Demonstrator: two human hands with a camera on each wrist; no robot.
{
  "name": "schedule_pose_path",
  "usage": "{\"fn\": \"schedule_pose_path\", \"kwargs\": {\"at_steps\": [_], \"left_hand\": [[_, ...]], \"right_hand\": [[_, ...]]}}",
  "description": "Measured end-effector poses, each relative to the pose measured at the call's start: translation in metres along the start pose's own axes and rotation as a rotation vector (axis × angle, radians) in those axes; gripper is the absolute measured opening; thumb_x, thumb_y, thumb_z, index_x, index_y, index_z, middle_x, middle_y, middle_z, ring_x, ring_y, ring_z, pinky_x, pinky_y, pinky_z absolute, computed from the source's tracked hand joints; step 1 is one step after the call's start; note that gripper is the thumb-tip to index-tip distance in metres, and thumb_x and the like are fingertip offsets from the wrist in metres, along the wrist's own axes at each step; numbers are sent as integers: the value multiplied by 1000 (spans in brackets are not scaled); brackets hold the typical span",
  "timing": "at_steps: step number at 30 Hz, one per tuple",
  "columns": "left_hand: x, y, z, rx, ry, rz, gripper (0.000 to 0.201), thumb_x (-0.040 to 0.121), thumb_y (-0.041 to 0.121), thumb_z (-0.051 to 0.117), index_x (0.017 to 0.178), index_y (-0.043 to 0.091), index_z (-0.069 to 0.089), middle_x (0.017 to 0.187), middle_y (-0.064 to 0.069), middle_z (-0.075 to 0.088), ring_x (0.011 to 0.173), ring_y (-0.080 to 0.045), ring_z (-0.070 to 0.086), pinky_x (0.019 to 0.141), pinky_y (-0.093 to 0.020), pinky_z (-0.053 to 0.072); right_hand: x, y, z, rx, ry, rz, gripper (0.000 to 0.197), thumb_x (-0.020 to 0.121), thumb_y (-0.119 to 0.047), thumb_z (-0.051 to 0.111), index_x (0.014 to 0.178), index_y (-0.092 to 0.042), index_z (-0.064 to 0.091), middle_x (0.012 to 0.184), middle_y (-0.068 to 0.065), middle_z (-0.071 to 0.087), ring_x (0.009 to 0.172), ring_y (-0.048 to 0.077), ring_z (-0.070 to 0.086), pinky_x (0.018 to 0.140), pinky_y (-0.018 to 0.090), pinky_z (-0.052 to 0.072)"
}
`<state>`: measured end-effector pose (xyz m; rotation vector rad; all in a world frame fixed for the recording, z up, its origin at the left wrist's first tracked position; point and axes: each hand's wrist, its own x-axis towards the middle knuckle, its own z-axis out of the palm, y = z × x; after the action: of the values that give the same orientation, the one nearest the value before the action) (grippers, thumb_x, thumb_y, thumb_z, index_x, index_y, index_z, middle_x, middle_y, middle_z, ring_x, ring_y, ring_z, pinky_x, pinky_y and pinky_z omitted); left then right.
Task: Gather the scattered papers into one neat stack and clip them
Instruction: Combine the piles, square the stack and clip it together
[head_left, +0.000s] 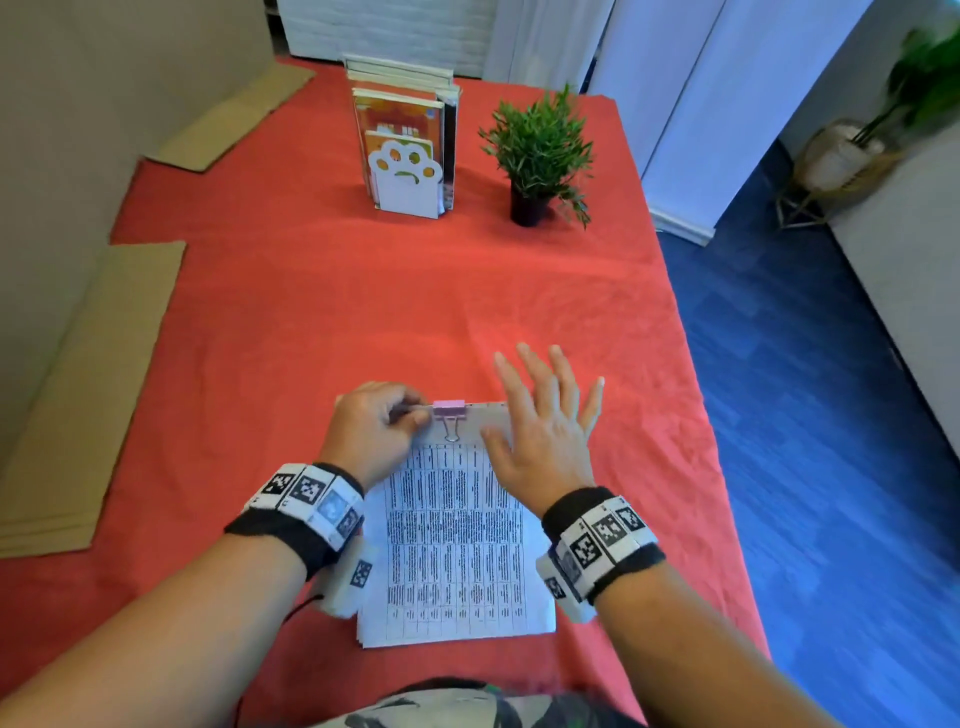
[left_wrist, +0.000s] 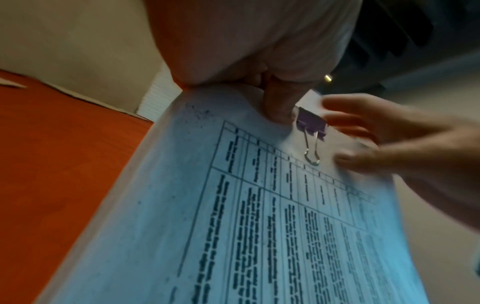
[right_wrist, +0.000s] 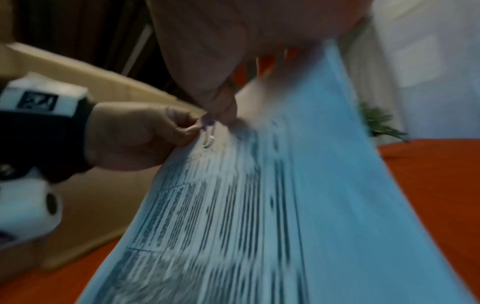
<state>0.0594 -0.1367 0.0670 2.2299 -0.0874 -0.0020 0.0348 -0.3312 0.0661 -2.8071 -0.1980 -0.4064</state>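
A stack of printed papers (head_left: 452, 545) lies on the red tablecloth (head_left: 337, 312) close to my body. A pink binder clip (head_left: 450, 410) sits on the middle of its far edge, its wire handle folded flat on the top sheet. My left hand (head_left: 415, 414) is curled and pinches the stack's far edge right beside the clip, with the thumb (left_wrist: 278, 102) on the paper (left_wrist: 259, 226). My right hand (head_left: 545, 410) is spread, fingers straight, over the stack's far right corner, holding nothing. The clip (left_wrist: 310, 123) is also visible in the left wrist view.
A bookend with a paw cutout holds books (head_left: 408, 150) at the back of the table, beside a small potted plant (head_left: 537, 156). Flat cardboard sheets (head_left: 88, 389) lie at the left. The table's right edge drops to blue floor (head_left: 805, 415).
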Motion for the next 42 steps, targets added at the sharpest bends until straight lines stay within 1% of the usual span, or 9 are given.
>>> {"fn": "schedule_pose_path", "kwargs": {"at_steps": [4,8,12,15,17,21,33,39,42], "left_hand": [[24,12,-29,-137,113,-27,26,82,4,63,68,25,63,62,14,59,55,8,52,55,-6,40],[45,20,-53,-191,239,-33,33,80,5,60,62,33,58,57,17,55,60,4,50,63,-20,42],[56,15,-48,-25,377,18,19,81,16,64,93,31,63,116,2,59,130,-25,41,111,-35,22],[43,7,-32,-168,305,-139,71,87,20,62,146,22,24,156,-9,14,146,-20,12,117,-29,9],[27,-4,-18,-403,105,-361,86,85,36,62,149,31,4,154,-8,23,141,-21,28,117,-42,21],[-7,-15,7,-654,-141,-518,48,79,22,69,121,23,45,124,-14,62,105,-29,64,98,-51,47],[-2,-28,1,-477,212,-469,39,87,7,57,115,28,41,113,-3,60,106,-27,60,98,-49,47],[-16,-6,12,-649,-65,-410,34,95,18,49,128,26,42,119,4,61,104,-13,60,98,-40,46],[-29,-41,6,-157,-203,-373,68,86,25,65,144,19,30,141,1,40,133,-17,37,114,-33,26]], "right_hand": [[1,25,-4,741,-92,301,78,85,-16,63,147,-29,18,123,5,58,107,7,59,94,28,45],[-5,37,1,708,-282,376,10,91,-18,58,88,-10,54,71,-4,54,59,-1,46,62,21,40],[-7,33,6,862,-206,436,24,87,-25,58,72,-8,50,66,3,48,59,5,42,53,22,37],[3,40,9,1027,-170,580,32,74,-40,59,75,-8,52,70,10,55,65,19,51,61,41,48],[8,48,8,1115,-180,634,15,79,-31,61,73,-17,59,75,12,60,70,24,57,69,52,52],[23,56,1,1147,-207,716,6,82,-22,61,78,-19,65,85,15,72,77,33,68,78,64,53],[13,-3,18,1523,-407,764,29,96,-28,51,123,-17,52,106,5,64,82,19,64,61,36,59],[17,10,35,1574,-55,1017,24,95,1,47,115,-10,55,101,9,68,66,18,70,44,23,54],[24,34,38,1590,69,1113,19,95,1,47,110,-8,55,94,10,68,57,17,69,43,23,54]]}}
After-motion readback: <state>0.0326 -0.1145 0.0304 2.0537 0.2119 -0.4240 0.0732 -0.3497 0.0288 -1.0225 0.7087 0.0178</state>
